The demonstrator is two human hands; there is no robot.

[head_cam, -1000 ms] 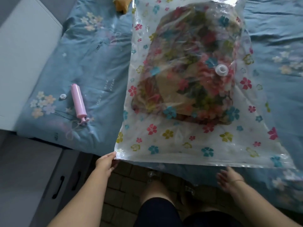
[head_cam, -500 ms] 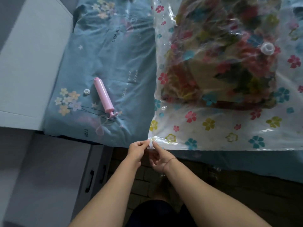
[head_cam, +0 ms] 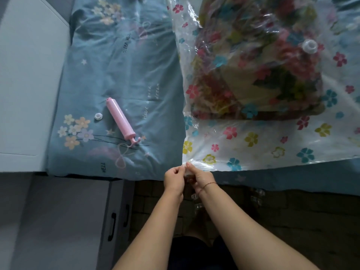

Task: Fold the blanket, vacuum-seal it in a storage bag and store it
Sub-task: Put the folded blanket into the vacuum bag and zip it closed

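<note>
Blue floral bed sheet (head_cam: 116,65), storage bag (head_cam: 253,149) lying flat at right, folded blanket (head_cam: 253,75) inside.
Near-left bag corner at bed edge pinched by left hand (head_cam: 174,178) and right hand (head_cam: 200,177) (fingers curled); pink pump (head_cam: 120,117) and white cap (head_cam: 98,116) side by side, well apart from bag.

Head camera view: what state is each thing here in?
storage bag, on the bed, loose and crinkly.
blanket, folded inside the bag.
pump, lying untouched on the bed.
cap, loose beside the pump.
left hand, pinching the bag's corner.
right hand, pinching the same corner.
</note>
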